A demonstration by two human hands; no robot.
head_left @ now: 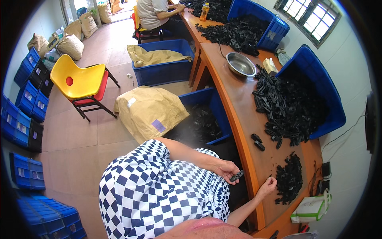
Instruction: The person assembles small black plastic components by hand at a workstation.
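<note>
My left hand [228,170] is closed around a small black plastic part [237,175], held just off the table's front edge. Over the brown table [242,115], my right hand [269,185] has its thumb and fingertips pinched together; whatever they hold is too small to make out. Right beside those fingertips spreads a pile of small black pieces [289,179]. Two long black parts [258,142] lie apart on the tabletop. Farther along, a large heap of similar black parts [278,107] spills from a tipped blue crate [336,95].
A metal bowl [241,64] sits farther up the table. By my left side are a blue bin [207,95] of black parts and a brown paper sack [149,109]. A yellow chair [85,81] stands behind. Another person [153,14] sits at the far table. A white-green bag [312,208] rests nearby.
</note>
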